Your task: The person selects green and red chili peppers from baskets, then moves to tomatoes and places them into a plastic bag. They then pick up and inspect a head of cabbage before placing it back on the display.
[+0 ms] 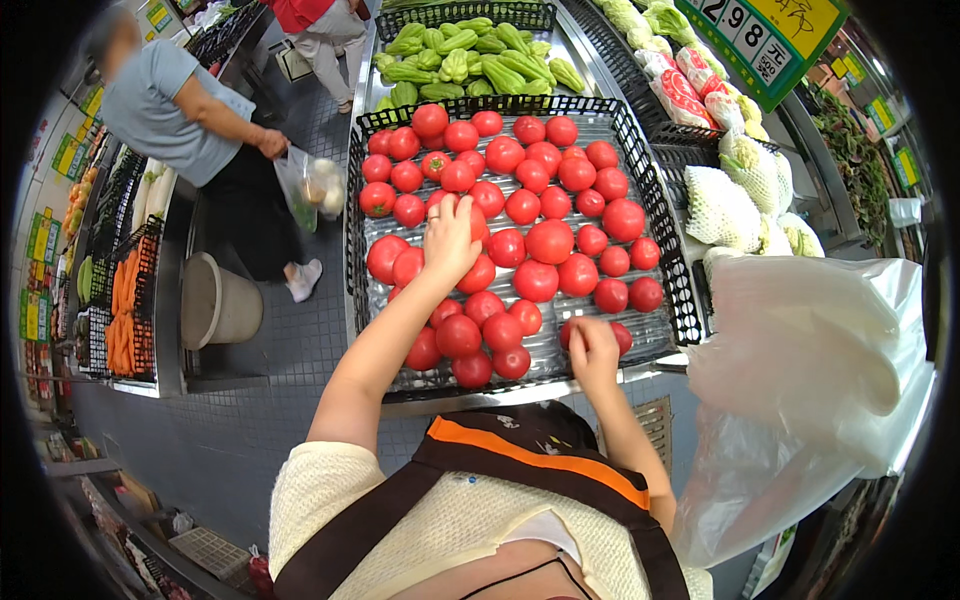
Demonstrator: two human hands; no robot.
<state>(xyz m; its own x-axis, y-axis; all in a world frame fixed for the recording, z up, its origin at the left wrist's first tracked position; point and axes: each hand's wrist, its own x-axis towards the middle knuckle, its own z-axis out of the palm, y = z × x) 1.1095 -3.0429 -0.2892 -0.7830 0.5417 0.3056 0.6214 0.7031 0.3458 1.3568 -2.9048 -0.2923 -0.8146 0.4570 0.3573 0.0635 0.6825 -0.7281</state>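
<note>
Red tomatoes (550, 241) lie spread over a black plastic crate (679, 300) lined with clear ribbed plastic. Toward the left of the crate, my left hand (452, 236) curls around a tomato (477, 222), its thumb and fingers on either side. My right hand (595, 351) is at the crate's near right part, slightly blurred, with bent fingers. One tomato (565, 334) shows at its left side and another tomato (622, 339) at its right. Whether the right fingers grip either one is hidden.
Beyond the tomatoes lie chayotes (465, 64). Clear plastic bags (810, 375) hang at the right, below net-wrapped cauliflowers (724, 206) and a price sign (772, 45). A person (195, 127) carrying a bag stands left, near a bin (221, 304); another person (319, 37) is farther back.
</note>
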